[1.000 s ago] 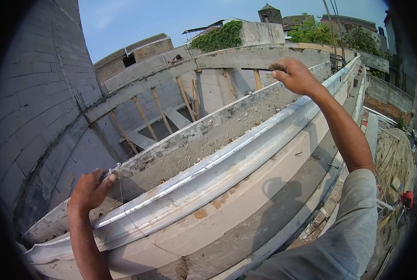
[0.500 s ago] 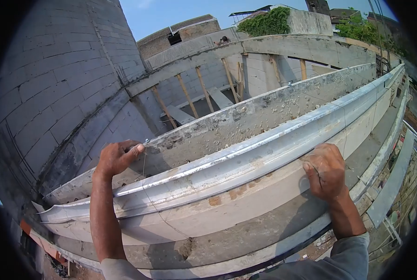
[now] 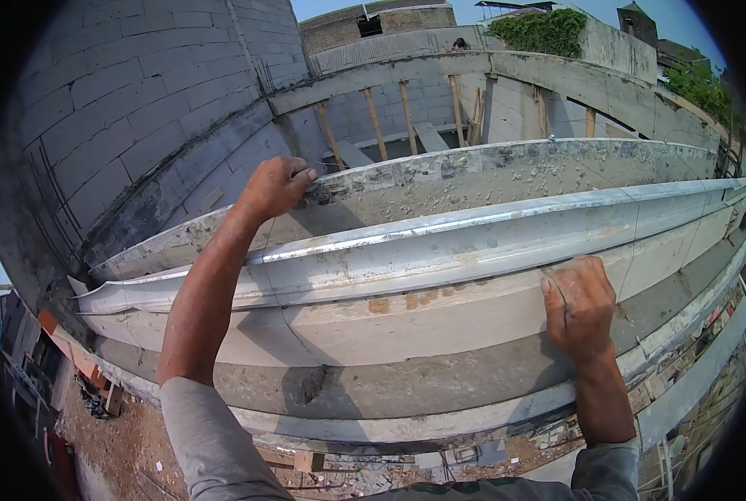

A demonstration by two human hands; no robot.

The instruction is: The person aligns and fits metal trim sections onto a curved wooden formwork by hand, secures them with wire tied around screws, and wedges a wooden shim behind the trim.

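My left hand (image 3: 281, 185) is closed at the top edge of the rough concrete wall (image 3: 440, 188), its fingertips hidden. A thin wire (image 3: 283, 321) runs from below that hand down across the long pale metal channel (image 3: 440, 238). What the left fingers hold, if anything, does not show. My right hand (image 3: 580, 305) is curled shut over the smooth pale ledge (image 3: 473, 321) under the channel. Whether something small is inside the right fist cannot be seen. A small metal fastener (image 3: 552, 138) stands on the wall's top, right of my left hand.
A grey block wall (image 3: 156, 92) rises at the left. Wooden props (image 3: 374, 123) stand under the far concrete beam (image 3: 556, 71). Below the ledge runs a lower concrete edge (image 3: 448, 422), with rubble-strewn ground (image 3: 147, 417) far beneath. A person's head (image 3: 460, 43) shows in the distance.
The view has tilted and shifted. My left hand has moved along the wall top, up and to the right in view, and now covers where a fastener showed. My right hand stays closed at the ledge.
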